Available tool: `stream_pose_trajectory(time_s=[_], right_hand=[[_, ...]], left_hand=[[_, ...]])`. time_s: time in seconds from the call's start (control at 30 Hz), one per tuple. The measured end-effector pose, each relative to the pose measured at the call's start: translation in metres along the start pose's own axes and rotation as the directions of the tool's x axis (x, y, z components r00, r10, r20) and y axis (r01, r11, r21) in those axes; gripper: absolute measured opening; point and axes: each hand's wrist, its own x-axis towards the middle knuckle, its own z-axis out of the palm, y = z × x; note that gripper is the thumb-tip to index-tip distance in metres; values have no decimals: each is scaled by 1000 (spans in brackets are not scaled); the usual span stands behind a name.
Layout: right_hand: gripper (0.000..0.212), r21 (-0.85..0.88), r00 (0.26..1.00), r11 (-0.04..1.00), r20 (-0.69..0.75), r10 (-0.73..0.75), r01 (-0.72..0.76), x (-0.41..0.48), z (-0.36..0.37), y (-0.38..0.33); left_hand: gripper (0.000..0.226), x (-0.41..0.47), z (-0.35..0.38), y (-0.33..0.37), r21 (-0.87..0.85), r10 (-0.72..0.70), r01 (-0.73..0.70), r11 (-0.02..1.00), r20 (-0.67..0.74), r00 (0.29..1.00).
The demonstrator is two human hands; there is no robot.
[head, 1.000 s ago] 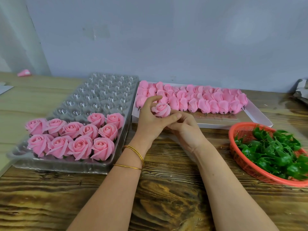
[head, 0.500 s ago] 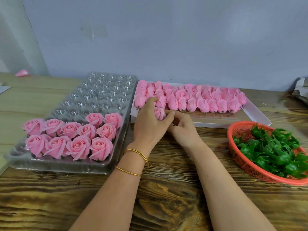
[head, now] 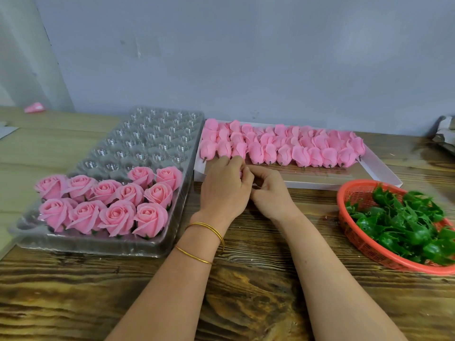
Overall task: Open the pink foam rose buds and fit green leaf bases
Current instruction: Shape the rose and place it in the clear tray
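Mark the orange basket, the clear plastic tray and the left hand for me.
orange basket (head: 357, 193), head view, bare mesh at its back left.
clear plastic tray (head: 147, 143), head view, empty cups at the back.
left hand (head: 221, 193), head view, back of the hand.

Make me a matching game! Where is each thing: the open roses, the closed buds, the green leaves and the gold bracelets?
Things:
1. open roses
2. closed buds
3. green leaves
4. gold bracelets

Places:
A. orange basket
B. left wrist
C. clear tray
D. white box

Pairs: 1-C, 2-D, 3-A, 4-B
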Motion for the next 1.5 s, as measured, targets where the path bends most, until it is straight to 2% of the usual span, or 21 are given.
stream_pose_trajectory(time_s=[0.37,0.5,0.7,1.17,1.5], right_hand=[[36,19,996,998,-54,64,-63,2,2,1],[37,101,989,989,-87,118,-109,3,3,2],[33,136,988,985,-98,119,-106,3,5,2],[41,113,988,988,-101,114,-102,2,5,1],[30,99,983,988,-130,132,-120,5,6,3]], left_hand=[[21,2,0,1,-54,-25,27,998,39,999],[23,3,1,1,-38,-40,42,998,55,998],[22,3,1,1,-28,-42,43,999,50,998],[20,3,0,0,5,-33,32,999,47,998],[21,5,-1,3,-35,-47,49,998,45,998]])
